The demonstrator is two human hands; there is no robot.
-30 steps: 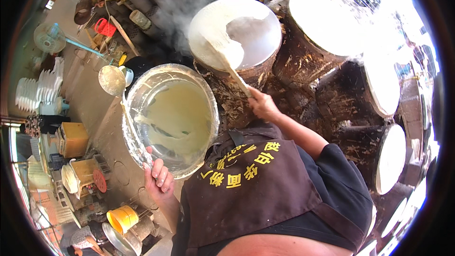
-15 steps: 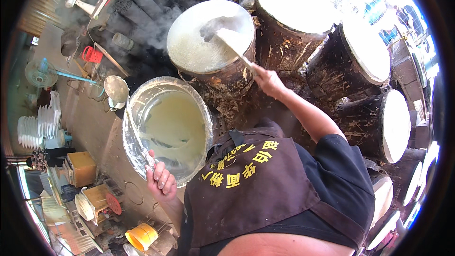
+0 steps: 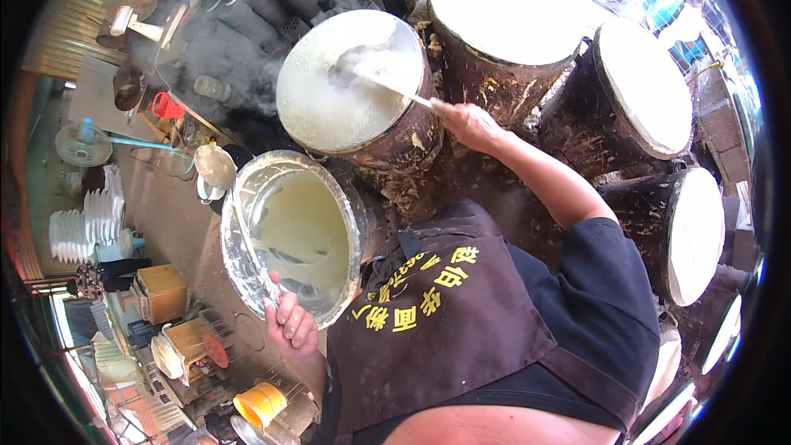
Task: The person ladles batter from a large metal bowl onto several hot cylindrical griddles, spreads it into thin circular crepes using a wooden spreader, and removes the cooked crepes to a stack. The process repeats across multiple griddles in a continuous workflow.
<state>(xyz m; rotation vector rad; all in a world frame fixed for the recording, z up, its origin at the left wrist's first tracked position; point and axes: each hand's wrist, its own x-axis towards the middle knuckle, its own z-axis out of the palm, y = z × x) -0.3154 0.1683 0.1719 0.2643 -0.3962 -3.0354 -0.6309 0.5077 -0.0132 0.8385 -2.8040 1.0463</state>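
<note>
My left hand [image 3: 292,320] is closed around a long, thin handle [image 3: 245,235] smeared with pale batter. The handle slants across the left rim of a large batter-crusted tub [image 3: 228,268], which holds creamy pale liquid [image 3: 301,227]. Its far end comes near a round beige disc [image 3: 215,167]; I cannot tell whether they are joined. With my right hand [image 3: 468,125] I grip another long-handled tool [image 3: 387,86] that reaches over a steaming drum [image 3: 404,128] with a white, wet-looking top [image 3: 317,111]. Steam blurs the tool's head, which sits by a greyish patch on that top.
More dark drums [image 3: 503,86] with pale tops curve around to the right. Black upright cylinders [image 3: 247,21] stand behind the steam. At left are a standing fan [image 3: 83,144], stacked white pieces [image 3: 82,218], a wooden box [image 3: 161,292] and a yellow bucket [image 3: 259,404].
The right-hand tool's end has shifted left across the steaming drum's top, and its handle now lies flatter. My left hand keeps its hold beside the tub. The whole view has shifted slightly.
</note>
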